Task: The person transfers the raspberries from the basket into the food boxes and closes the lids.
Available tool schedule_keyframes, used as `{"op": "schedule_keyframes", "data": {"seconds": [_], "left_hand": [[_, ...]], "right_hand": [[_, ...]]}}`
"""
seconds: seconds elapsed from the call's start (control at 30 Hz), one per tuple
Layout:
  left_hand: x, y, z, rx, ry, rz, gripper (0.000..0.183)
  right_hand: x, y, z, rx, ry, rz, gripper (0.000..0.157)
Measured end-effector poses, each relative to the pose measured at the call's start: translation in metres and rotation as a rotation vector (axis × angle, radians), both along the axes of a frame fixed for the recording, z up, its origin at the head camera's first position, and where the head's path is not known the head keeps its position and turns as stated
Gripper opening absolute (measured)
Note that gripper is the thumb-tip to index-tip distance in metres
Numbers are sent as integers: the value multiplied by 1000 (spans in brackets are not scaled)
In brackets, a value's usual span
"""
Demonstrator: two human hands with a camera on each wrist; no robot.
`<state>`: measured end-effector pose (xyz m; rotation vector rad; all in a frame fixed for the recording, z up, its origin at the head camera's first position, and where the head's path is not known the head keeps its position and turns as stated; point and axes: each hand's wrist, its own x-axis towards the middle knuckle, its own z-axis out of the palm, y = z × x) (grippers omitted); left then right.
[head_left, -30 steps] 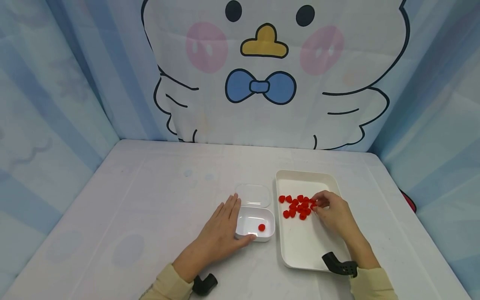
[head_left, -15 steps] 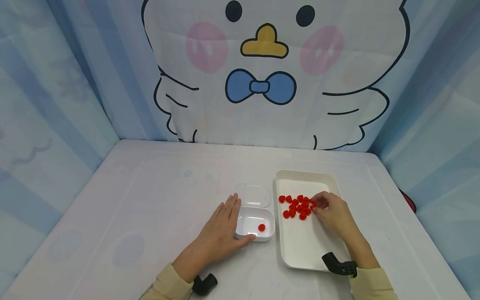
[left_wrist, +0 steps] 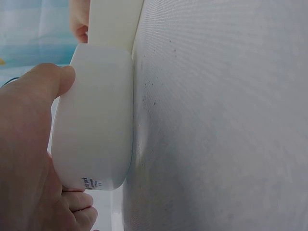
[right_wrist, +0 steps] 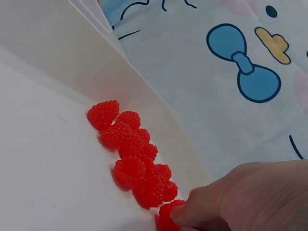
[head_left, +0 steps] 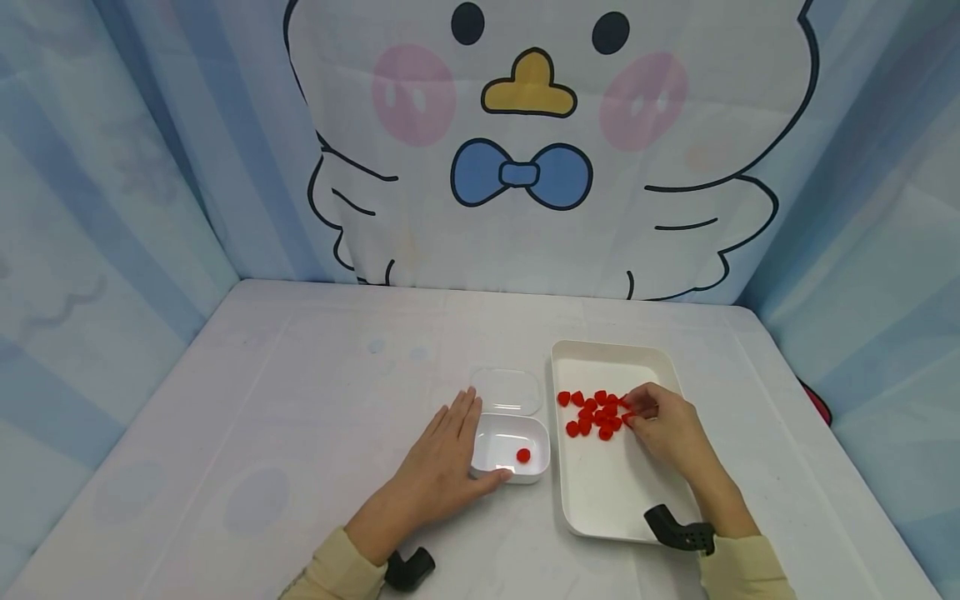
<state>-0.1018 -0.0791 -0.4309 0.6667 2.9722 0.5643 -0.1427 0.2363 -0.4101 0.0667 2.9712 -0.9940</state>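
My left hand [head_left: 442, 462] lies against the left side of a small white box [head_left: 495, 450], fingers straight and thumb on its front rim. The left wrist view shows that thumb [left_wrist: 60, 82] over the edge of the box [left_wrist: 94, 115]. One red raspberry [head_left: 523, 456] sits in the box. In the white tray [head_left: 607, 500], my right hand [head_left: 671, 429] pinches a raspberry [right_wrist: 167, 216] at the right end of a cluster. Part of that berry is hidden by the fingers. The other raspberries [right_wrist: 130, 171] lie close together in the tray, several of them touching.
A clear lid [head_left: 506, 392] lies flat behind the box. The tray stands just right of the box, its raised rim [head_left: 558, 500] between them. Black wrist mounts [head_left: 678, 529] sit at both cuffs. Patterned curtains [head_left: 112, 167] surround the table [head_left: 300, 375].
Almost nothing differs. The right fingers have shifted very slightly at the edge of the raspberry cluster; the left hand and the box stay in place.
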Motion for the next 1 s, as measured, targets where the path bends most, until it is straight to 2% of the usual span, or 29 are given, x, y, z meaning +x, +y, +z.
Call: {"op": "schedule_keyframes", "data": {"seconds": [0.6,0.87,1.0], "left_hand": [[1,-1,-1,3,-6,1,103],[0,0,-2,-4,10,1,102],[-1,0,-2,-5,11,1,103]], "right_hand": [[4,-10,17,-79,83,25,26],[5,-16,17,-107,117,21,23],[5,-20,17,-126,107,37,23]]}}
